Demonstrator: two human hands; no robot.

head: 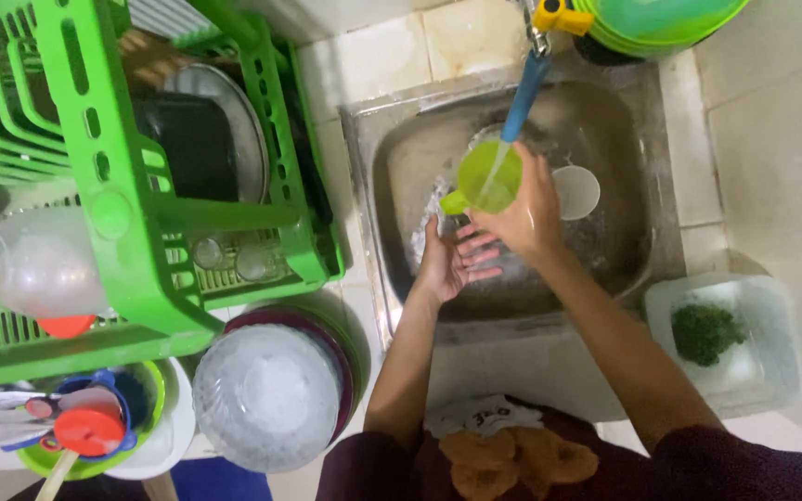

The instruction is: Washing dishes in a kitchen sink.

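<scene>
Over the steel sink (605, 269), the right hand (526, 218) is closed around a small lime-green plastic cup (489, 176), gripping it at the side and holding it under the blue spout (523, 97) of the tap. Water runs into the cup's open mouth. The left hand (447, 264) is spread open just below the cup, palm up, fingers apart, holding nothing and close beside the right hand.

Recommended handling, as a judgement: keep the cup's mouth centred under the stream, tilt it slightly so water sweeps the inner wall, and keep the open hand beneath to catch runoff or support the base.

Materials: the sink basin is dull brushed metal with rounded corners, wet and streaked. A round white lid (575, 190) lies in the basin beside the cup. The cup is smooth, translucent plastic. At left, a bright green slotted dish rack (122, 213) holds plates and clear containers. At right, a white rectangular tray (772, 315) carries a green scouring pad (705, 332).
</scene>
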